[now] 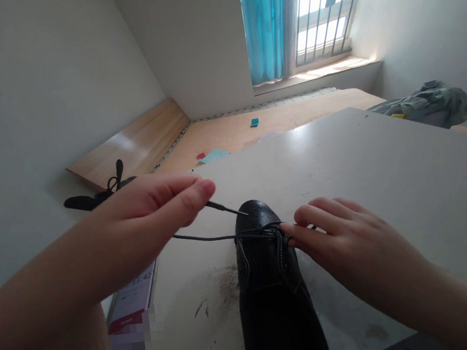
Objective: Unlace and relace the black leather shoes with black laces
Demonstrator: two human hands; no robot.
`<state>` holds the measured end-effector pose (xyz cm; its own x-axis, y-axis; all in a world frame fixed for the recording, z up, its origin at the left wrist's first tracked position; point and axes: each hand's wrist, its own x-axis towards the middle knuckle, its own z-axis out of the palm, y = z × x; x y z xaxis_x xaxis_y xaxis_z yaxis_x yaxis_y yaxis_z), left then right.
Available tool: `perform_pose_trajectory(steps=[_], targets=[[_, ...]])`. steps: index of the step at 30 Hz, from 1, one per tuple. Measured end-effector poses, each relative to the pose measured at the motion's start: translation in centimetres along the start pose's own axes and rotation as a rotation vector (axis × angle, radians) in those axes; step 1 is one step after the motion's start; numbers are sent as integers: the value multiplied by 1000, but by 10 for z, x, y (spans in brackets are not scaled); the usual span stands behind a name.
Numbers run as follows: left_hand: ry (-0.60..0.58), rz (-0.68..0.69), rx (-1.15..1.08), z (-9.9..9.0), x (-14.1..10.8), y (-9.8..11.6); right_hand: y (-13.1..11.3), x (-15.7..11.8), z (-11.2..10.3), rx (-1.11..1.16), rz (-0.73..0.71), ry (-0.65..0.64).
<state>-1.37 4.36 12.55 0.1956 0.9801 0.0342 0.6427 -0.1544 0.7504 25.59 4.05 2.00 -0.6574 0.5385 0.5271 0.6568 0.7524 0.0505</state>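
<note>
A black leather shoe (268, 266) stands on the white tabletop, its toe pointing away from me. My left hand (173, 203) is closed left of the toe, pinching a black tool (218, 205) whose thin metal tip reaches over the toe. A black shoelace (207, 238) stretches from below my left hand across to the front of the lacing. On the shoe's right side, my right hand (330, 223) touches the edge by the lace holes, its thumb and index finger drawn together. Whatever lies between those fingertips is too small to make out.
A phone (133, 297) lies under my left forearm. Behind that hand is a black object with loops (82, 202). Wooden boards (130, 144) and small coloured pieces (215, 155) lie beyond the white table (331, 153). Grey cloth (430, 103) is heaped at the back right.
</note>
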Motion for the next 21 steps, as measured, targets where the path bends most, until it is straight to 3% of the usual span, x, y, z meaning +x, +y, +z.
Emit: perform_pose_trajectory(steps=[4, 10, 13, 17, 21], targets=[[-189, 4, 154, 8, -2, 14, -7, -4, 1, 123, 89, 98], [-323, -23, 349, 14, 3, 13, -10, -2, 2, 530, 368, -153], [-428, -97, 495, 16, 3, 11, -10, -2, 0, 646, 427, -197], [-489, -192, 633, 16, 1, 8, -12, -1, -5, 630, 386, -221], [-498, -168, 626, 18, 3, 3, -18, 2, -9, 489, 242, -188]])
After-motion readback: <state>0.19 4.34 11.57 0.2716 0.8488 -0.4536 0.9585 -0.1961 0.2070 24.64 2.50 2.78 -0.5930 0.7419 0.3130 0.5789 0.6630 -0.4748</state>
